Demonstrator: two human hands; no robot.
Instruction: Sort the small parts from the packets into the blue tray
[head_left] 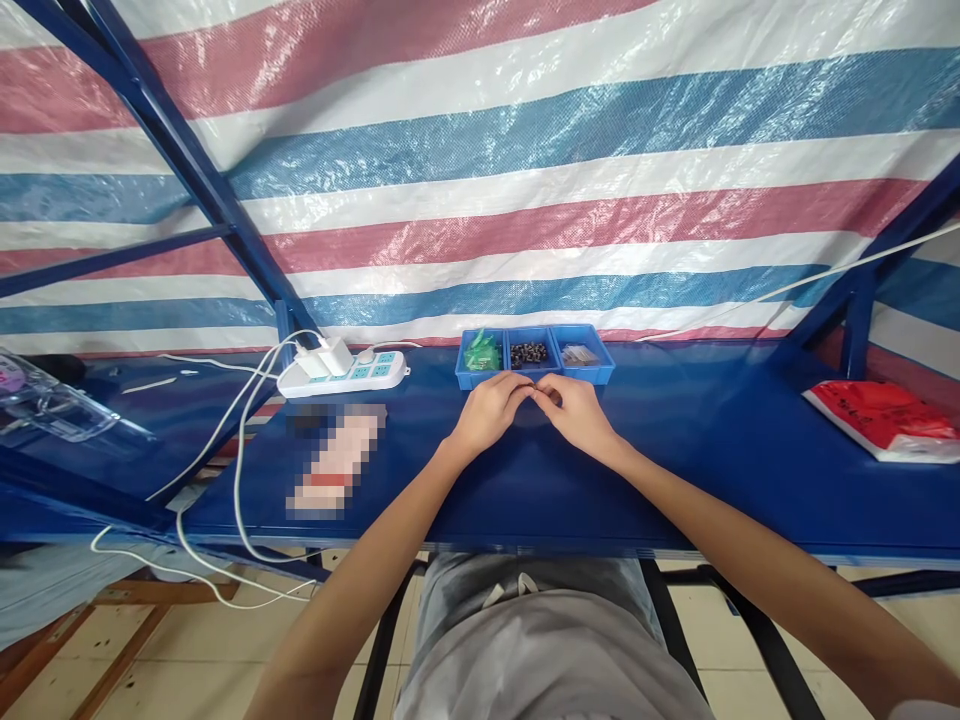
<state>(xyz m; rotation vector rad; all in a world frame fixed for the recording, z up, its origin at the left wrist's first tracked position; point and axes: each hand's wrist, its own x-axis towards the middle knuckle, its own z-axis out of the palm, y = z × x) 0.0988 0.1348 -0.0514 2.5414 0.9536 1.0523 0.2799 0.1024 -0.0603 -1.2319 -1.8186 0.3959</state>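
My left hand (pixel 496 405) and my right hand (pixel 568 407) meet fingertip to fingertip over the blue table, just in front of a blue three-compartment tray (pixel 471 381). Both are closed in a pinch around something small and dark that I cannot make out. Green pieces (pixel 482 351) fill the tray's left compartment. Small dark parts (pixel 528 353) lie in the middle one, and thin whitish pieces (pixel 579 355) in the right one.
A white power strip (pixel 345 378) with plugs and trailing white cables stands at the left. Red-and-white packaging (pixel 885 420) lies far right. A clear plastic item (pixel 67 405) is at the far left. A striped sheet (pixel 525 200) hangs behind the blue table (pixel 712 450).
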